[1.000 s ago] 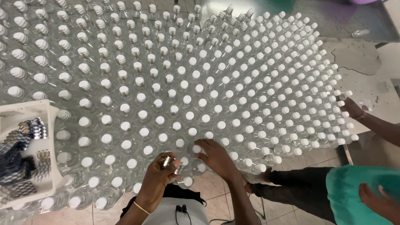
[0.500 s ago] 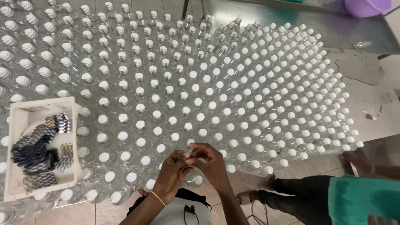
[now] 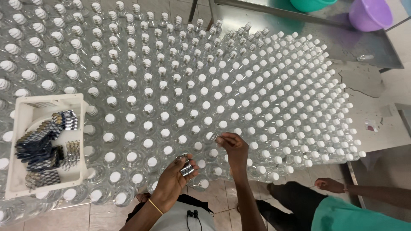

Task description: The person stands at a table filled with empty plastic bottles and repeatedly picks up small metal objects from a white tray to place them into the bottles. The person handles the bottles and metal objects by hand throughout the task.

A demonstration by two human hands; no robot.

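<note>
Now the right hand (image 3: pixel 233 147) has stretched forward from where it met the left half a second ago, and its fingers (image 3: pixel 221 139) are pinched together on something small at the neck of one clear plastic bottle (image 3: pixel 210 137) in the near rows; the piece itself is too small to make out. The left hand (image 3: pixel 173 177) has stayed back, nearer the body, with its fingers curled and clamped on a small stack of shiny silver-and-dark sleeves (image 3: pixel 186 167), held just above the bottle caps. A second ago both hands were together low in the view; the parting suggests that one piece has gone from the stack out to a bottle.

Around them stands a wide field of clear plastic bottles with white screw caps (image 3: pixel 239 90), packed cap to cap across the steel worktop (image 3: pixel 368 47). To the left, a white rectangular plastic tray (image 3: pixel 21 128) rests on top of the bottles and holds more bundles of the same shiny sleeves (image 3: pixel 40 147). A purple plastic tub (image 3: pixel 370 15) sits at the far right corner. Another person's hand (image 3: pixel 329 185) shows low on the right, well apart from the work, beside a teal garment (image 3: pixel 355 216).
</note>
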